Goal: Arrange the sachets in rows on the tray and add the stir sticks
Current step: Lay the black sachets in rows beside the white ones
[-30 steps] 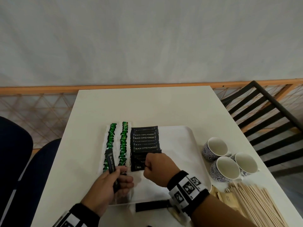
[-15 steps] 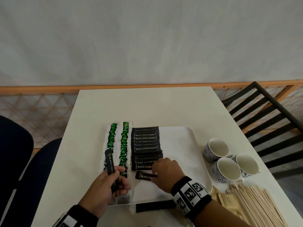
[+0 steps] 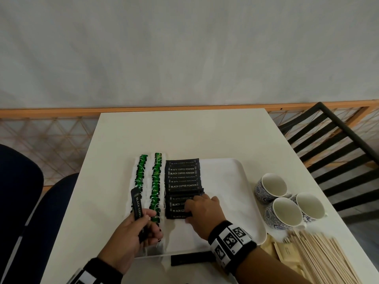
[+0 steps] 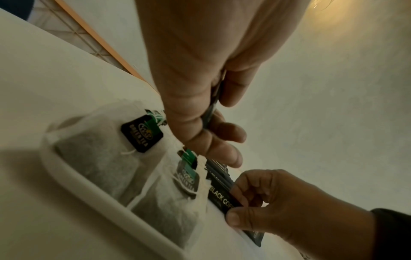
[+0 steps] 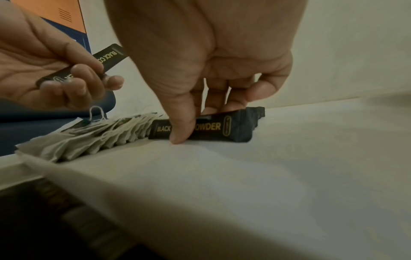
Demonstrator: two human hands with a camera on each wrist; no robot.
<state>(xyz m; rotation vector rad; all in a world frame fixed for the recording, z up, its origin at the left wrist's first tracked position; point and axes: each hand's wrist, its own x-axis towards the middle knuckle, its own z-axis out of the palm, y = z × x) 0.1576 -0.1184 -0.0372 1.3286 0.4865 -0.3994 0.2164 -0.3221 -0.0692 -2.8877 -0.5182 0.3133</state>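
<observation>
The right hand (image 3: 202,214) rests on the near end of the row of black coffee-powder sachets (image 3: 182,186) on the white rectangular plastic tray (image 3: 235,203). Its thumb (image 5: 181,126) stands against the front face of the nearest black sachet (image 5: 206,130) while the other fingers curl over the top edge, so the hand pinches that sachet as it seats it against the row. That sachet lies with its long axis across the tray, left to right, parallel to those behind it.

The left hand (image 3: 131,240) holds one more black coffee sachet (image 3: 137,208), fingers and thumb curled round its lower half, just left of the row and over the two rows of green-tagged tea bags (image 3: 155,181). This sachet points away from the person, roughly at right angles to the row. The next placement seems to turn on that mismatch: it would need a quarter turn before it can lie in the bare strip of tray nearest the person, below the right hand.

Another black sachet (image 3: 191,259) lies on the white table (image 3: 184,136) off the tray's near edge. The pale wooden stir sticks (image 3: 324,257) are heaped on the right, nearer the right hand, beside three patterned ceramic cups (image 3: 285,201).
</observation>
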